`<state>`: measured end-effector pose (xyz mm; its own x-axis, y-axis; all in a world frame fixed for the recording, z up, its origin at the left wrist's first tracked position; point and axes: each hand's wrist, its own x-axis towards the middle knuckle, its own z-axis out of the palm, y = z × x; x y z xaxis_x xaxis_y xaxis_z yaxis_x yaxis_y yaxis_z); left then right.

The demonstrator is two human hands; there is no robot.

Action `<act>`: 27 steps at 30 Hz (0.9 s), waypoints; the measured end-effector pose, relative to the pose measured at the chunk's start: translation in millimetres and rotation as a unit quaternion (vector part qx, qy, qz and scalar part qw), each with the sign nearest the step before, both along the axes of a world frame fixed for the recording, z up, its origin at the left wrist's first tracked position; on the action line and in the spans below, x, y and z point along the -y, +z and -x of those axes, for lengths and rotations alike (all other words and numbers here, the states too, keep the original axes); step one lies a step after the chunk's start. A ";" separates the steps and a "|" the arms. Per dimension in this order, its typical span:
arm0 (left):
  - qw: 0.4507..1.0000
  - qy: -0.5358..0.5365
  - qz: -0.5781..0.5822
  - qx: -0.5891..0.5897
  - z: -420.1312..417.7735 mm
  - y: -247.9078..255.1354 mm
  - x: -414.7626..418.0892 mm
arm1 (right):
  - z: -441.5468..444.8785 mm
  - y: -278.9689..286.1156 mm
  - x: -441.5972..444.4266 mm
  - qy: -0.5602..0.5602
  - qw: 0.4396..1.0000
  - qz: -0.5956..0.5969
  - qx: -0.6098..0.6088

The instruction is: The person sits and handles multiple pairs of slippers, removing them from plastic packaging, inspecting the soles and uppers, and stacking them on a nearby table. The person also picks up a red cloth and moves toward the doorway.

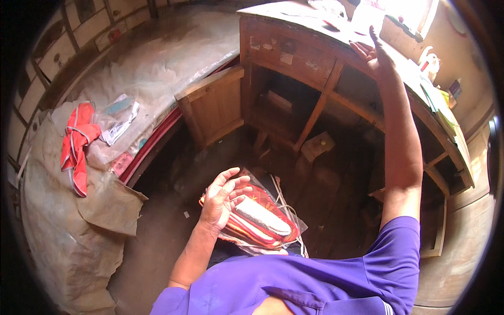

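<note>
My left hand (222, 200) is raised with its fingers apart and holds nothing that I can see. It partly covers a clear plastic bag (271, 212) packed with stacked red, white and orange cloth pieces, rounded at one end like insoles. The bag sits low before my body, near my lap, with pale straps around it. Whether the left hand touches it I cannot tell. Out at the upper right, my right hand (374, 57) is lifted at the front edge of a wooden desk (289, 57), palm turned up, fingers spread, nothing in them.
A cabinet door (214, 104) of the desk stands open. A loose wooden block (317, 145) lies on the dark floor. On the left, a plastic-covered bed (173, 51) bears a red cloth (80, 145) and a plastic packet (118, 118). Papers (443, 108) lie along the desk's right end.
</note>
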<state>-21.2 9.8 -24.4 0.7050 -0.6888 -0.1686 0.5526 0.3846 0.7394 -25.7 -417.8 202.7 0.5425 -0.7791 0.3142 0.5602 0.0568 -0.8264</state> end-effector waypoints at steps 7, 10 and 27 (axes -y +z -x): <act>0.995 0.061 -0.068 0.039 -10.1 -30.2 -40.3 | 22.0 -71.4 -38.7 0.052 0.970 0.147 -0.188; 0.992 0.085 -0.088 0.028 -11.7 -37.0 -52.8 | 53.7 -133.9 -90.6 0.167 0.932 0.197 -0.255; 0.979 0.103 -0.169 0.039 -7.1 -44.6 -54.9 | 140.6 -251.3 -243.2 0.356 0.694 0.398 -0.483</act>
<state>-14.1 64.6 -69.0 0.8429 -0.4448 -0.3028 0.4260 0.2077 0.8806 -166.2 -174.6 -48.6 0.9578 0.0068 -0.2873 -0.2130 -0.6544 -0.7255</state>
